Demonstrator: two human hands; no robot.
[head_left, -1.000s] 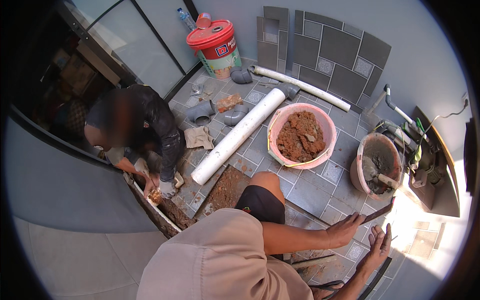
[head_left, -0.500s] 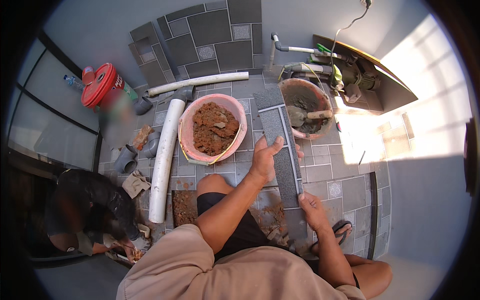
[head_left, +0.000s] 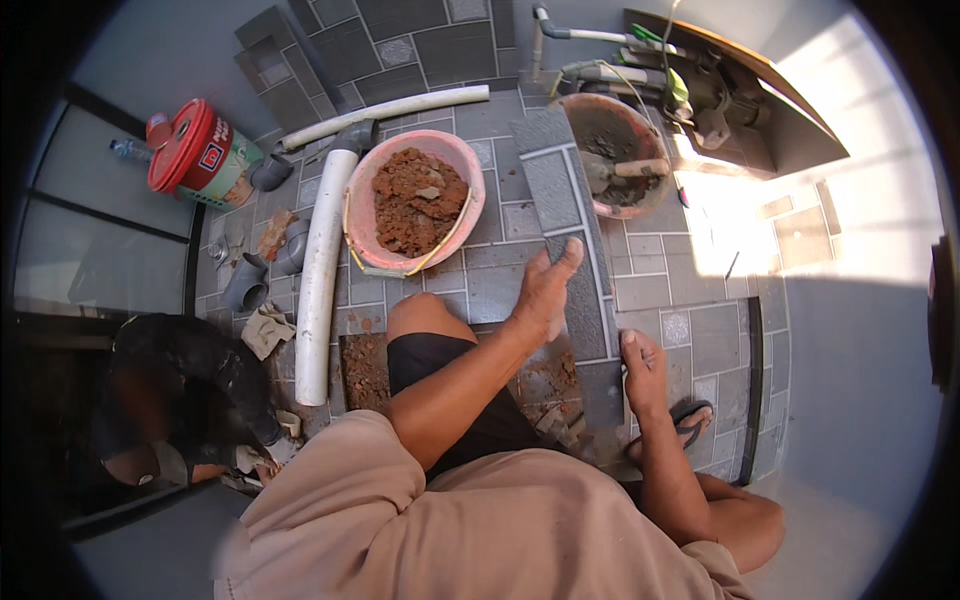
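A long, narrow grey tile strip (head_left: 590, 310) with pale joint lines slants over my lap. My left hand (head_left: 548, 295) grips its left edge, thumb on the top face and fingers beneath, out of sight. Beside the lower right edge is my right hand (head_left: 643, 372), its fingers curled in. Whether it touches the tile or holds anything small cannot be made out. Past the strip's far end stands a bucket (head_left: 625, 212) of grey mortar with a wooden-handled trowel (head_left: 640, 168) in it.
A pink bucket (head_left: 357, 215) of reddish soil stands ahead, by a white pipe (head_left: 322, 280) and grey pipe elbows (head_left: 246, 284). At lower left a co-worker (head_left: 190, 390) crouches. A red-lidded pail (head_left: 215, 160) is at far left; a pump (head_left: 735, 115) sits at far right.
The tile strip has shifted slightly down and right with my left hand. My right hand has come off its grip on the edge and curled up beside it. My view has tilted.
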